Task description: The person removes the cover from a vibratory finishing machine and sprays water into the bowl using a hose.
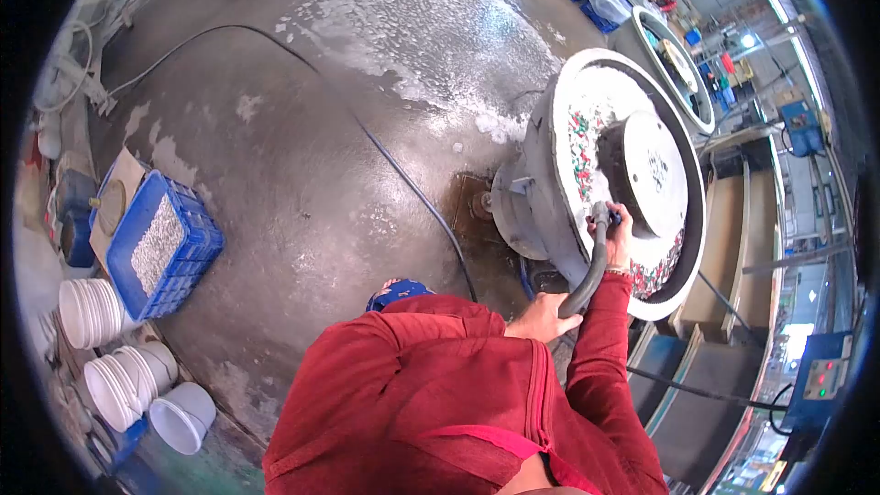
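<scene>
My right hand (618, 236) is closed around the nozzle (602, 214) at the end of a thick grey hose (592, 268), over the near side of a large round tub (539, 160). Lower down, my left hand (543, 317) is wrapped round the same hose, just outside the tub's rim. White foam and many small red, green and white pieces (581, 151) fill the ring-shaped channel of the tub. A round raised hub (655, 172) stands in its middle, with foam on top. Foam partly hides the pieces.
A thin dark hose (394, 165) crosses the wet floor, which has foam patches (431, 27). At left are a blue crate (188, 261) of pale pieces and several white buckets (183, 417). A second round tub (642, 46) and a control box (825, 376) are at right.
</scene>
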### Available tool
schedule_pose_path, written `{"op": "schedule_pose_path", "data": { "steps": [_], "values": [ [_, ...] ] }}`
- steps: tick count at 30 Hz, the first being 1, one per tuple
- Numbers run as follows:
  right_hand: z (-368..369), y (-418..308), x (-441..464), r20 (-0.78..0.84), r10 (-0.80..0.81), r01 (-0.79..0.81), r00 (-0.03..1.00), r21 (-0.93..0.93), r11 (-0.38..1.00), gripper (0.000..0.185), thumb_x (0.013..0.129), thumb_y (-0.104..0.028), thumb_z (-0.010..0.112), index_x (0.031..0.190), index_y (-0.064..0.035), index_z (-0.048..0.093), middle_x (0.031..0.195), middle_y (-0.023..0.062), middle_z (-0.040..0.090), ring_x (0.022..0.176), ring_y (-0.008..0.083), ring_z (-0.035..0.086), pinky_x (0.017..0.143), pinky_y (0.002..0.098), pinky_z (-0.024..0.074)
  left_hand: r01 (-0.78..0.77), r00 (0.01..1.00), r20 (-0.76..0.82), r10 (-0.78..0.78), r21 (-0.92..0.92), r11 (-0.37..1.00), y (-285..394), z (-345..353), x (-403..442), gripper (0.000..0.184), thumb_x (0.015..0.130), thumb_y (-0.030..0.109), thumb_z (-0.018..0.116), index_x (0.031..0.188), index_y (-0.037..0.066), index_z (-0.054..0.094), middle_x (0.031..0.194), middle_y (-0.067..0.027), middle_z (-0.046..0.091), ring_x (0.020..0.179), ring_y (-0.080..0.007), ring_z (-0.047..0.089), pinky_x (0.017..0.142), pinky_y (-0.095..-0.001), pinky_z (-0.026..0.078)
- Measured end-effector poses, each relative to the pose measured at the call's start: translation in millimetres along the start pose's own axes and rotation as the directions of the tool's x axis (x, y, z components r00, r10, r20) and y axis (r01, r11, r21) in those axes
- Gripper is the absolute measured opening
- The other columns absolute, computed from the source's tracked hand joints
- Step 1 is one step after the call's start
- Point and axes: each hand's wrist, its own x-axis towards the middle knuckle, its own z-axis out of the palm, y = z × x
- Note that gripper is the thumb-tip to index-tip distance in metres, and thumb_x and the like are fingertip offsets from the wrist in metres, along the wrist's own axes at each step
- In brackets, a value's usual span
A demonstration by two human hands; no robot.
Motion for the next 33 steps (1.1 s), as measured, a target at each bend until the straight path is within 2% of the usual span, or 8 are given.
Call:
{"op": "schedule_pose_path", "data": {
  "steps": [3, 9, 11, 15, 17, 23, 32, 33],
  "values": [
    [24, -10, -4, 0.004, -0.052, 0.052, 0.999, 0.004, 0.999, 0.030, 0.072, -0.022, 0.056, 0.096, -0.0070, 0.048, 0.077, 0.0116, 0.052, 0.058, 0.0257, 0.052, 0.041, 0.0302, 0.0443, 0.043, 0.999, 0.030, -0.042, -0.018, 0.999, 11, -10, -1, 0.031, 0.073, 0.021, 0.064, 0.094, -0.001, 0.058, 0.068, -0.0165, 0.058, 0.062, -0.0164, 0.057, 0.061, -0.0321, 0.044],
    [63, -35, -8, 0.144, -0.165, 0.173, 0.976, -0.042, 0.984, 0.039, 0.072, -0.017, 0.057, 0.108, -0.0109, 0.045, 0.086, 0.0100, 0.052, 0.066, 0.0232, 0.054, 0.047, 0.0343, 0.0472, -0.087, 0.993, -0.086, 0.082, -0.047, 0.995, 21, -18, 1, 0.025, 0.073, 0.021, 0.064, 0.084, 0.000, 0.057, 0.062, -0.0158, 0.055, 0.057, -0.0162, 0.054, 0.057, -0.0329, 0.043],
    [68, -36, -16, 0.152, -0.165, 0.169, 0.975, -0.012, 0.986, 0.039, 0.072, -0.017, 0.057, 0.108, -0.0117, 0.044, 0.087, 0.0099, 0.052, 0.066, 0.0228, 0.054, 0.047, 0.0342, 0.0471, -0.097, 0.989, -0.114, 0.093, -0.031, 0.995, 23, -18, 1, 0.021, 0.074, 0.019, 0.064, 0.077, 0.000, 0.056, 0.057, -0.0104, 0.053, 0.053, -0.0135, 0.052, 0.053, -0.0315, 0.042],
    [40, -14, -2, 0.018, -0.168, 0.167, 0.986, 0.049, 0.985, 0.031, 0.072, -0.022, 0.058, 0.098, -0.0083, 0.049, 0.077, 0.0104, 0.054, 0.058, 0.0250, 0.055, 0.041, 0.0325, 0.0446, 0.062, 0.997, -0.034, -0.065, -0.077, 0.995, 17, -13, -1, 0.019, 0.075, 0.016, 0.064, 0.068, 0.003, 0.052, 0.052, -0.0001, 0.050, 0.045, -0.0075, 0.047, 0.043, -0.0248, 0.037],
    [15, -2, 14, 0.043, -0.079, 0.074, 0.996, 0.105, 0.992, 0.026, 0.071, -0.022, 0.058, 0.091, -0.0080, 0.048, 0.073, 0.0104, 0.054, 0.056, 0.0260, 0.055, 0.039, 0.0340, 0.0433, 0.192, 0.981, 0.047, -0.190, -0.030, 0.981, 16, -17, -1, 0.022, 0.075, 0.019, 0.063, 0.083, -0.001, 0.058, 0.061, -0.0115, 0.060, 0.052, -0.0184, 0.058, 0.051, -0.0306, 0.045],
    [-6, -3, -6, -0.085, -0.109, 0.124, 0.990, 0.190, 0.974, 0.026, 0.070, -0.023, 0.059, 0.087, -0.0067, 0.047, 0.066, 0.0101, 0.051, 0.052, 0.0240, 0.054, 0.038, 0.0322, 0.0463, 0.269, 0.961, 0.107, -0.257, -0.129, 0.954, 30, -4, -1, 0.019, 0.077, 0.015, 0.063, 0.068, 0.006, 0.049, 0.048, -0.0005, 0.048, 0.037, -0.0065, 0.041, 0.035, -0.0230, 0.031],
    [-113, 30, -22, -0.262, -0.080, 0.181, 0.962, 0.386, 0.905, 0.033, 0.069, -0.028, 0.059, 0.088, -0.0059, 0.044, 0.063, 0.0110, 0.050, 0.047, 0.0263, 0.052, 0.038, 0.0360, 0.0451, 0.362, 0.897, 0.287, -0.337, -0.037, 0.931, 14, 38, -7, 0.019, 0.077, 0.014, 0.063, 0.069, 0.006, 0.047, 0.048, -0.0020, 0.048, 0.035, -0.0068, 0.039, 0.033, -0.0221, 0.029],
    [-121, 26, -30, -0.284, -0.153, 0.249, 0.947, 0.341, 0.907, 0.032, 0.069, -0.028, 0.059, 0.088, -0.0067, 0.044, 0.063, 0.0112, 0.049, 0.048, 0.0267, 0.052, 0.039, 0.0369, 0.0452, 0.357, 0.893, 0.306, -0.331, -0.030, 0.934, 13, 45, -6, 0.019, 0.077, 0.014, 0.063, 0.069, 0.006, 0.048, 0.048, -0.0019, 0.048, 0.035, -0.0069, 0.039, 0.033, -0.0221, 0.029]
  ]
}}
